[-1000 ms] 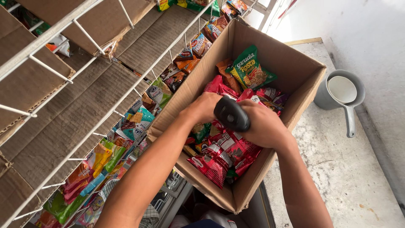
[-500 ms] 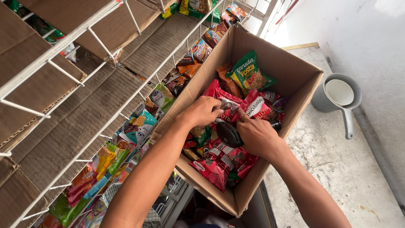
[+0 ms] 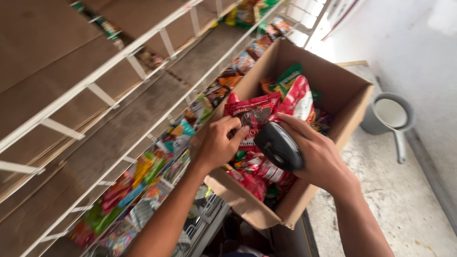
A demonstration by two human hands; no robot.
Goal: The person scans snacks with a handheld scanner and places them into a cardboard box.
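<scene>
My left hand (image 3: 216,145) grips a red snack packet (image 3: 252,112) and lifts it above an open cardboard box (image 3: 342,90). My right hand (image 3: 319,157) holds a black handheld scanner (image 3: 280,145) and also pinches a second red-and-white packet (image 3: 299,100) between its fingers. Both hands hover over the box, which holds several more red and green snack packets (image 3: 259,171).
White wire shelves (image 3: 114,62) lined with cardboard rise at the left, with colourful snack packets (image 3: 143,176) along the lower shelf. A grey metal pot with a handle (image 3: 388,116) stands on the concrete floor (image 3: 404,204) at the right, near a white wall.
Both hands were down among the packets in the box. They have since risen, each bringing a red packet up out of it, with the scanner still in the right hand.
</scene>
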